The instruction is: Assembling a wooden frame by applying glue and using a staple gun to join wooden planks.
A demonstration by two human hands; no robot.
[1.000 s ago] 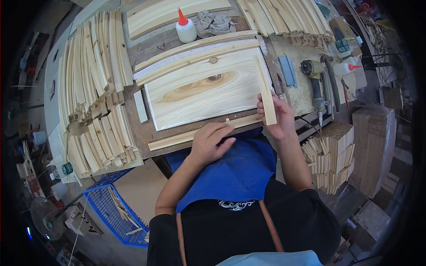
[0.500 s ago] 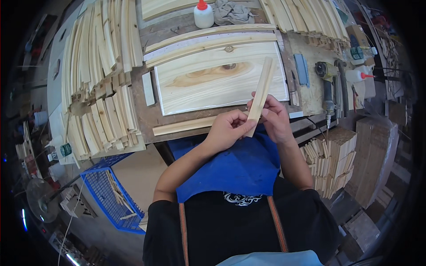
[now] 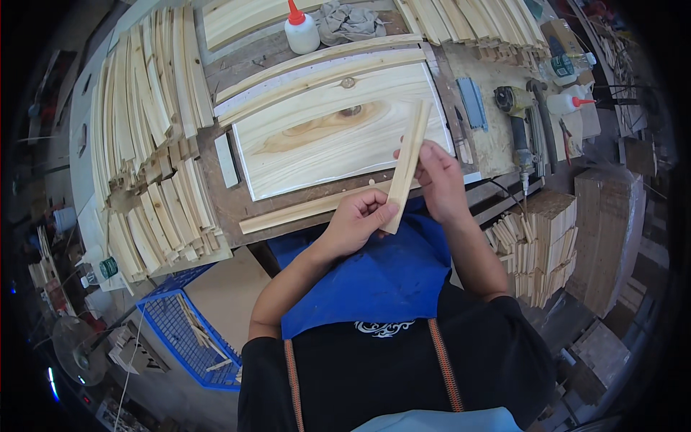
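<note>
Wood strip (image 3: 408,160) in both hands; blue crate (image 3: 173,333) of seemingly wooden scraps.

This is a woodworking shop. A worn workbench (image 3: 237,209) carries a pale wood panel (image 3: 338,137) with a knot in its grain, and stacks of cut wooden strips (image 3: 147,144) lie along its left and far edges. A glue bottle (image 3: 301,30) with a red tip stands at the back beside a rag (image 3: 349,21). A power tool (image 3: 520,115) with a hose lies at the right. More short wooden pieces (image 3: 540,245) are piled below the bench, and a blue crate (image 3: 183,338) sits on the floor.
</note>
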